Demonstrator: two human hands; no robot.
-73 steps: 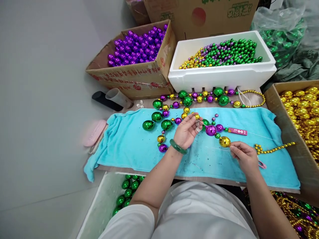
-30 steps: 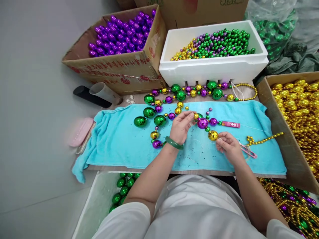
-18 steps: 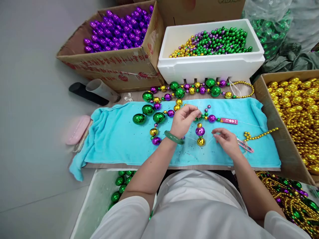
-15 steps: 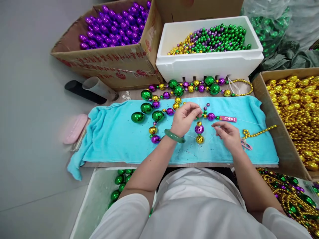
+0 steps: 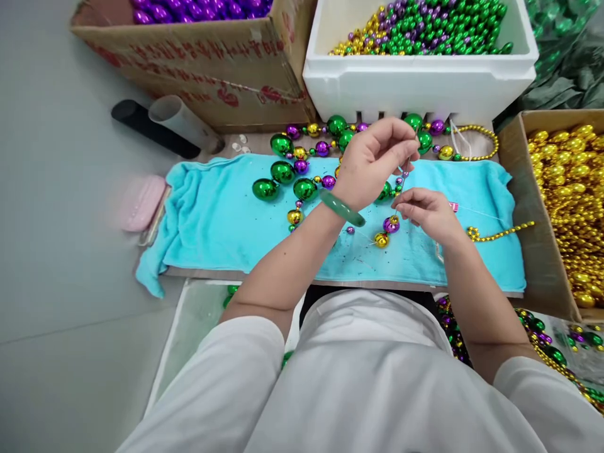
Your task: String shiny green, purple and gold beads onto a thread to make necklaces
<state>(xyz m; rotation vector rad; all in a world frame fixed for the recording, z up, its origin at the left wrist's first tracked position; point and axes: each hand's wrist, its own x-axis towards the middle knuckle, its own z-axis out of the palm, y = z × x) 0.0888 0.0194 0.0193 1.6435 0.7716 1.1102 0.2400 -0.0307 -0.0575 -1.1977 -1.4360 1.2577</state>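
My left hand (image 5: 380, 157), with a green bangle (image 5: 342, 208) on its wrist, is raised above the towel. Thumb and forefinger pinch what looks like a thin needle, its details too fine to make out. Lower and to the right, my right hand (image 5: 427, 212) has its fingertips closed on the thread, just above a short run of beads. This run has a purple bead (image 5: 391, 225) and a gold bead (image 5: 381, 240) hanging over the towel. Behind my hands lies a longer bead strand with large green beads (image 5: 282, 172), partly hidden by my left hand and forearm.
A turquoise towel (image 5: 212, 214) covers the tabletop. Behind it stand a cardboard box (image 5: 198, 69) of purple beads and a white foam box (image 5: 419, 78) of small mixed beads. On the right is a box of gold beads (image 5: 573, 207). A pink case (image 5: 144, 202) sits at left.
My left hand has risen away from the towel, up and to the right. My right hand has moved up and left, closing its fingertips near the short run of beads. The view has tilted downward.
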